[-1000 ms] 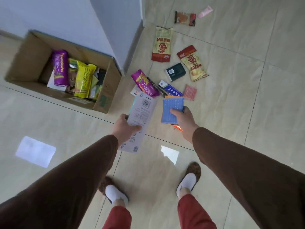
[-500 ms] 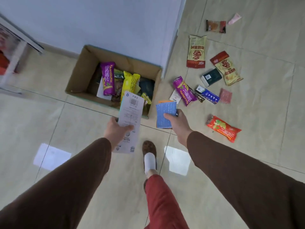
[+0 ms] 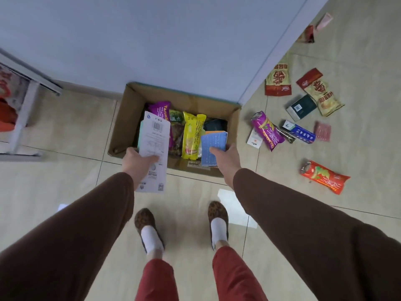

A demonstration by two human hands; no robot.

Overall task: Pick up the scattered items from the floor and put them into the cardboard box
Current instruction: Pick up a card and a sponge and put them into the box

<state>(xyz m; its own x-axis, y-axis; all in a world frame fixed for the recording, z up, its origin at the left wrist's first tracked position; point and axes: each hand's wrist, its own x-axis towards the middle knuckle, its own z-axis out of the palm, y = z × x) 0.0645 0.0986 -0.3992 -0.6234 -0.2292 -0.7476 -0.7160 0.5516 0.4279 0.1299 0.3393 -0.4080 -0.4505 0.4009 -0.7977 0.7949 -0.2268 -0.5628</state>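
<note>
The open cardboard box (image 3: 128, 118) stands against the blue wall, holding purple, yellow and dark snack packs. My left hand (image 3: 136, 164) grips a long white peeler card (image 3: 155, 148) over the box's near left side. My right hand (image 3: 225, 161) holds a blue packet (image 3: 211, 148) above the box's near right corner. Right of the box on the floor lie a purple snack bag (image 3: 268, 131), a blue tube box (image 3: 300, 132), a dark green box (image 3: 300, 107), two red-and-yellow bags (image 3: 278, 80), a pink sachet (image 3: 322, 131) and an orange-red bag (image 3: 325, 177).
A white metal rack (image 3: 23, 109) with red items stands at the left. The wall corner (image 3: 249, 92) juts out just right of the box. More small packs (image 3: 308, 34) lie far right at the top. My slippered feet (image 3: 149, 229) stand just before the box.
I have stepped up to the box, which now lies straight ahead. Both hands, still holding the white card and the blue packet, have moved forward over its near edge.
</note>
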